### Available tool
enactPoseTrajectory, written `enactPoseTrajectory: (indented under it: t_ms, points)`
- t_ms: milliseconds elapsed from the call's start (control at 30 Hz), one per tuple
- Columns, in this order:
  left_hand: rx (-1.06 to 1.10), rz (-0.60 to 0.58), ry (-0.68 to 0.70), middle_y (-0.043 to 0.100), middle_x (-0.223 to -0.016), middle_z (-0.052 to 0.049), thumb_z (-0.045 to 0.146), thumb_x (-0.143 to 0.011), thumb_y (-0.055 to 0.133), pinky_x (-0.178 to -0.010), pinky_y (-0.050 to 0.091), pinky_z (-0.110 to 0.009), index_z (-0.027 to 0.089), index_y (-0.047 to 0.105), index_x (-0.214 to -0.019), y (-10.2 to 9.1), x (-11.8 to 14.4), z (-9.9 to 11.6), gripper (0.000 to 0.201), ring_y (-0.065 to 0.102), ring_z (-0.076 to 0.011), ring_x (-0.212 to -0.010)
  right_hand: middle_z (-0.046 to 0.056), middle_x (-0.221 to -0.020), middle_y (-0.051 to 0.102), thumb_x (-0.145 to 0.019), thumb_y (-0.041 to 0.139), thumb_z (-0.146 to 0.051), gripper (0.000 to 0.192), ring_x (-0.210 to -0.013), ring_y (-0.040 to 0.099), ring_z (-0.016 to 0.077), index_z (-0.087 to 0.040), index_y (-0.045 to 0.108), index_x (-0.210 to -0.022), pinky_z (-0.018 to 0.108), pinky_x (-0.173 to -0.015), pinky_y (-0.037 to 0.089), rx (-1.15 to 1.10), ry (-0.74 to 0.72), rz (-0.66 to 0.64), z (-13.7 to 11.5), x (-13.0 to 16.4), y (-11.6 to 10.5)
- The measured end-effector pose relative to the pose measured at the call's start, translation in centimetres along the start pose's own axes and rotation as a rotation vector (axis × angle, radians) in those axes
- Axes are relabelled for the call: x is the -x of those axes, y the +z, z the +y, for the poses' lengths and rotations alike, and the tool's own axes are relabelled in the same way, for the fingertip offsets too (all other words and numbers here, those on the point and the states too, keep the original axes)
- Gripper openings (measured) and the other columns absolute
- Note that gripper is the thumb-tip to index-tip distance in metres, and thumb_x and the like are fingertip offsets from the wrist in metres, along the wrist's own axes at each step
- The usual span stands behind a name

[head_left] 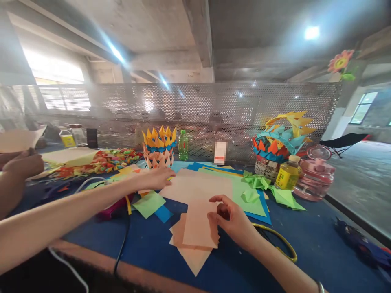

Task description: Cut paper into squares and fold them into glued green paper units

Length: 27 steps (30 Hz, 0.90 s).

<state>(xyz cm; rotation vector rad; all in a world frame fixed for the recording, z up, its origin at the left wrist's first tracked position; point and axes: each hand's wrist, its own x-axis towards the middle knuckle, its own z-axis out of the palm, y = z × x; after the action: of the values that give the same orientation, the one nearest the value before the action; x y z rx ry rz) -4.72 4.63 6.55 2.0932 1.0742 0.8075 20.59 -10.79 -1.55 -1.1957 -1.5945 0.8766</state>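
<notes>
My left hand (158, 178) is stretched out over the loose paper in front of the folded paper basket, fingers extended and nothing visible in its grasp. Near the table's front, my right hand (233, 221) has its thumb and index finger apart at the right edge of a peach paper rectangle (198, 228). Whether those fingertips touch it I cannot tell. Beneath the rectangle lie more peach sheets (195, 260), turned at angles. A large pale peach sheet (189, 183) extends behind it. Between my hands and to the left are a light green square (150, 204) and a blue piece (164, 213).
Orange-topped paper basket (159, 148), green bottle (183, 145) and several small folded pieces (104, 160) stand or lie behind. At right are another paper basket (269, 152), a yellow-labelled bottle (287, 175), a pink jug (316, 177) and yellow tubing (288, 244). Another person's hand (24, 165) holds paper at left.
</notes>
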Motion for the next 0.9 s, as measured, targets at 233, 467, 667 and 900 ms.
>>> enactPoseTrajectory:
  t_ms: [233,467,667,900]
  points:
    - [0.152,-0.582,-0.029,0.069,-0.08,-0.002,0.041,-0.071,0.072,-0.055,0.042,-0.021,0.02,0.071,-0.096,8.0,4.9,2.9,0.032,0.059,-0.0148,-0.065,-0.008,-0.06,0.048,-0.084,0.058,-0.027,0.029,-0.056,0.047,0.0116,-0.02,0.052,-0.112,0.023,-0.053,0.035,0.044,0.016,-0.091,-0.5,0.8,0.8]
    - [0.279,-0.445,-0.255,0.059,-0.056,0.001,0.05,-0.062,0.073,-0.043,0.034,-0.021,0.017,0.066,-0.07,8.8,4.0,1.0,0.035,0.049,-0.012,-0.047,0.008,-0.103,0.057,-0.092,0.052,-0.025,0.02,-0.093,0.057,0.0206,-0.02,0.054,-0.111,0.033,-0.078,0.047,0.444,-0.265,0.19,0.3,0.8,0.2]
    - [0.018,-0.607,-0.241,0.067,-0.067,-0.003,0.045,-0.07,0.065,-0.055,0.043,-0.024,0.016,0.065,-0.072,6.9,4.6,2.0,0.029,0.062,-0.0186,-0.062,0.008,-0.102,0.056,-0.092,0.049,-0.019,0.016,-0.094,0.057,0.0214,-0.02,0.053,-0.108,0.036,-0.083,0.048,0.546,-0.209,0.19,0.7,0.7,-0.1]
    - [-0.565,-0.519,0.122,0.047,-0.141,-0.017,0.042,-0.064,0.074,-0.109,0.032,-0.041,0.013,0.043,-0.136,7.9,6.2,2.2,0.083,0.039,-0.0324,-0.133,0.006,-0.097,0.06,-0.088,0.06,-0.045,0.027,-0.093,0.058,0.0247,-0.02,0.059,-0.096,0.04,-0.083,0.046,0.7,-0.039,0.019,-0.2,1.1,0.2]
